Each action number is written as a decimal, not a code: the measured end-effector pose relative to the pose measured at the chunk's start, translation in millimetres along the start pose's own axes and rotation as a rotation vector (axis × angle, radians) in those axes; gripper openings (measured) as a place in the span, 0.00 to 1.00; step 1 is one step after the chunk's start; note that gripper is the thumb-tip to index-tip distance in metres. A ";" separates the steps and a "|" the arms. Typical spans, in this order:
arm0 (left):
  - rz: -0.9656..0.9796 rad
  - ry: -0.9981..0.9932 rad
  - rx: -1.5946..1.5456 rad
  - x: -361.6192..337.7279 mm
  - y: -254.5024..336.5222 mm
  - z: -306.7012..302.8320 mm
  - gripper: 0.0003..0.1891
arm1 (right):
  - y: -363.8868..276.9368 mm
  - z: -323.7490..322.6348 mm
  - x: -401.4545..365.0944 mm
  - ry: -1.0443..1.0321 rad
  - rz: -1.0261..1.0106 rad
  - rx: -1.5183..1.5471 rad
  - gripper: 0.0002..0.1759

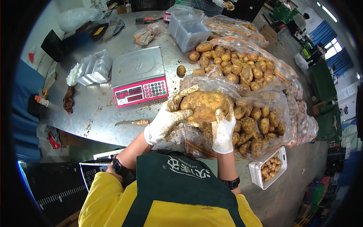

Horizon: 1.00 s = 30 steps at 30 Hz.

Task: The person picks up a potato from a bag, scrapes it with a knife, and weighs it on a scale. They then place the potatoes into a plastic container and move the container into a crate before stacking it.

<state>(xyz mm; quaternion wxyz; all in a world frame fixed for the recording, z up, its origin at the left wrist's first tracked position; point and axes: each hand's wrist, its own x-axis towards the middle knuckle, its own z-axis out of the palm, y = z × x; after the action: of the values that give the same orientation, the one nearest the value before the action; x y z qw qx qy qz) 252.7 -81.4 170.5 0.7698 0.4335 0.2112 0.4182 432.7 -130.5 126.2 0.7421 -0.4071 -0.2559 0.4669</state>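
While both grips close on one large potato, it sits lifted at the centre of the frame, just in front of an open clear bag full of smaller potatoes. The left grip, a hand in a dirty white glove, cups the potato from the left and below, with its fingers curled over the top edge. The right grip, gloved the same way, presses against the lower right side with its thumb upright on the skin. Both are clenched on the potato, which touches nothing else that can be seen.

Left of the hands, a knife lies flat on the metal desk, which is smeared with soil. Above it, toward the upper middle, stands a weighing scale with a steel pan and a red front panel. A single potato lies just beside the scale's right edge. A second bag of potatoes lies behind the first, in the upper right. A clear plastic box stands at the top centre, and a stack of clear trays lies left of the scale, with a brown cloth near it. A white basket of small potatoes sits at the lower right, close to the desk's edge.
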 end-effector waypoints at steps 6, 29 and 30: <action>-0.131 0.117 -0.267 3.9 1.9 -5.1 0.25 | -6.7 9.2 -3.8 -0.050 -0.081 -0.126 0.32; -0.161 0.002 0.213 0.6 -17.0 -33.8 0.51 | -22.8 13.5 -10.2 -0.298 -0.173 -0.355 0.33; -0.172 0.001 0.232 0.8 -17.2 -35.1 0.50 | -23.3 13.5 -8.7 -0.323 -0.208 -0.388 0.32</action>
<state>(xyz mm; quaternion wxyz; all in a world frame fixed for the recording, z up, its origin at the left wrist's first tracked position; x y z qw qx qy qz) 237.0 -68.3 137.3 0.7474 0.4995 0.2952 0.3235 430.0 -138.8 153.1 0.6439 -0.4332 -0.4961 0.3893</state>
